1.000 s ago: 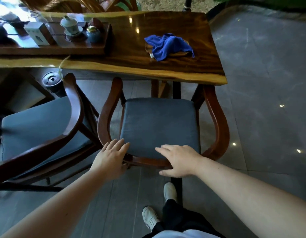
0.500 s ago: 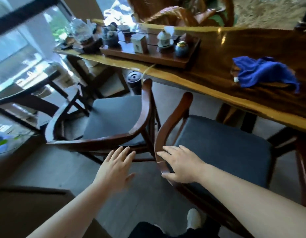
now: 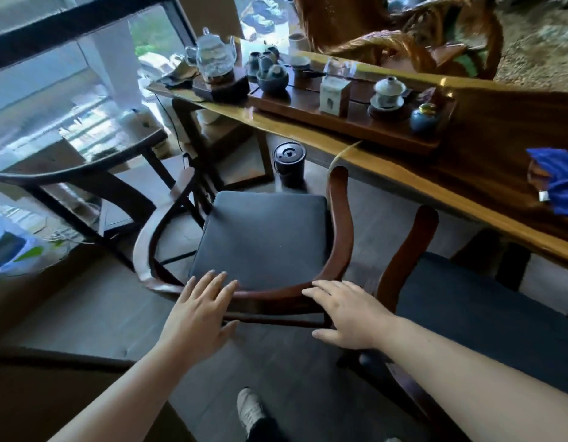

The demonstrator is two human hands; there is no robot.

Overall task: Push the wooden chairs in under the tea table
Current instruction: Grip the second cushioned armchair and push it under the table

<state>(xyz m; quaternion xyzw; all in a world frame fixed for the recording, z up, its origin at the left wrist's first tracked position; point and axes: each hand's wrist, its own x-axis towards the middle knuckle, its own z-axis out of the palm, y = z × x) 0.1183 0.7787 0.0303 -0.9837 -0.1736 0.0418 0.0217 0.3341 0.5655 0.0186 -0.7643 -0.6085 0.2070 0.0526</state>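
i see my left hand (image 3: 198, 314) lying flat, fingers spread, on the curved back rail of the dark wooden chair with the black cushion (image 3: 263, 237). my right hand (image 3: 349, 314) rests open on the same rail, gripping nothing. the chair stands clear of the long glossy wooden bench (image 3: 467, 161), seat not under it. a second cushioned wooden chair (image 3: 467, 301) sits just beside, at right.

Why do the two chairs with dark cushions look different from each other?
The left chair shows its whole seat, clear of the tea table; the right chair already has its seat partly under it. Both hands, left hand and right hand, lie flat on the left chair's curved back; neither touches the right chair. Both have curved reddish wood arms.
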